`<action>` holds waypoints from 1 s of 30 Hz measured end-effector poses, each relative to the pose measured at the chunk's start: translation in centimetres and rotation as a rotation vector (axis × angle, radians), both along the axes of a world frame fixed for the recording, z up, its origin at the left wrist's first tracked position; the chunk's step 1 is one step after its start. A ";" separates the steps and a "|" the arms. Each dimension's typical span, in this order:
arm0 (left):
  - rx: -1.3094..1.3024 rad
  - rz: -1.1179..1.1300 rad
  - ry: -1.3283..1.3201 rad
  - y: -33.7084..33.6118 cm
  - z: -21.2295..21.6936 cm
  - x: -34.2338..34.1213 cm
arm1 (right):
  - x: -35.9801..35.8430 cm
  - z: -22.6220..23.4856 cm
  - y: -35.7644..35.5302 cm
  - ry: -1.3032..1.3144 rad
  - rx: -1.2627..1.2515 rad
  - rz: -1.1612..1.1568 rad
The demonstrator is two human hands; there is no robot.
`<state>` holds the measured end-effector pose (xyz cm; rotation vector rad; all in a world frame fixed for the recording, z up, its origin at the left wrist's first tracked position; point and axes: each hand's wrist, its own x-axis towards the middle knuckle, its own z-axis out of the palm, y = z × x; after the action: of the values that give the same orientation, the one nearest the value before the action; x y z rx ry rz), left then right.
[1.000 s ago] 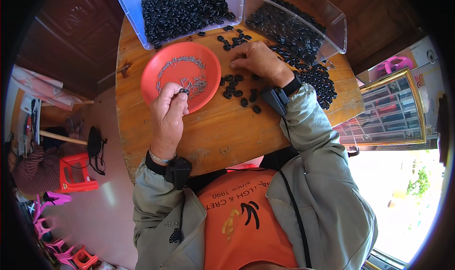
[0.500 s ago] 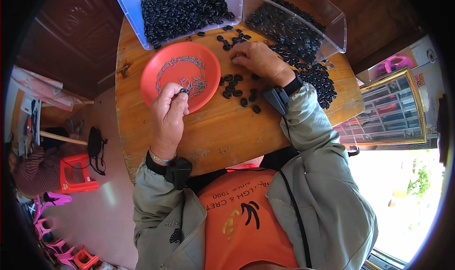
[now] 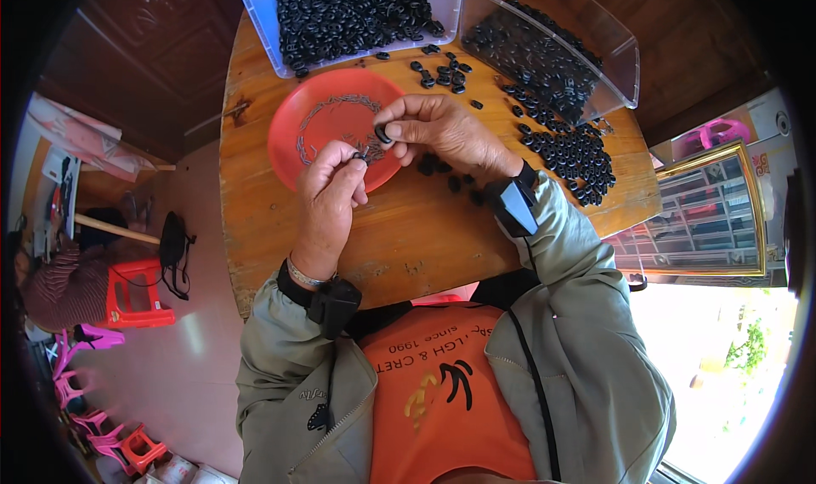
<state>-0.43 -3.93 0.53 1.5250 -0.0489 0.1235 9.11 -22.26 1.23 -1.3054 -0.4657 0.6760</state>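
Note:
My left hand [image 3: 330,191] is closed, pinching a small black part [image 3: 360,156] between thumb and fingertips at the near rim of a red bowl [image 3: 289,165]. Thin silvery pins [image 3: 344,101] lie inside that bowl. My right hand [image 3: 442,131] grips a black oval plastic piece [image 3: 382,133] with thumb and forefinger, held over the bowl's right edge. The two held parts are close but apart. Several more black oval pieces [image 3: 455,183] lie on the wood below my right hand, partly hidden by it.
A wooden table [image 3: 382,254] carries a whitish bin [image 3: 260,38] and a clear bin [image 3: 631,67], both with many black pieces. More black pieces [image 3: 574,157] are spread along the right. A red stool [image 3: 140,293] and a seated person [image 3: 64,284] are on the left.
My right hand has come left and nearer from the loose pieces at the back, now with a black oval piece in its fingers. My left hand keeps its pinch. The whole view has shifted slightly.

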 end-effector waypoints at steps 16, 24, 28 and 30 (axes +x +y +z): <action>0.064 -0.005 0.020 -0.2 0.5 -0.3 | -1.3 0.6 0.6 -0.068 -0.007 0.063; 0.069 0.013 0.031 -0.1 0.3 -0.2 | -1.8 1.5 0.4 -0.168 -0.050 0.002; 0.096 0.009 0.032 -0.1 0.4 -0.2 | -1.8 1.3 0.4 -0.208 -0.023 0.006; 0.098 0.000 0.026 -0.2 0.3 -0.3 | -2.1 1.8 0.4 -0.245 -0.093 -0.009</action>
<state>-0.69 -4.15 0.87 1.6237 -0.0349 0.1026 7.05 -21.85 2.99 -1.4861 -0.6324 0.5368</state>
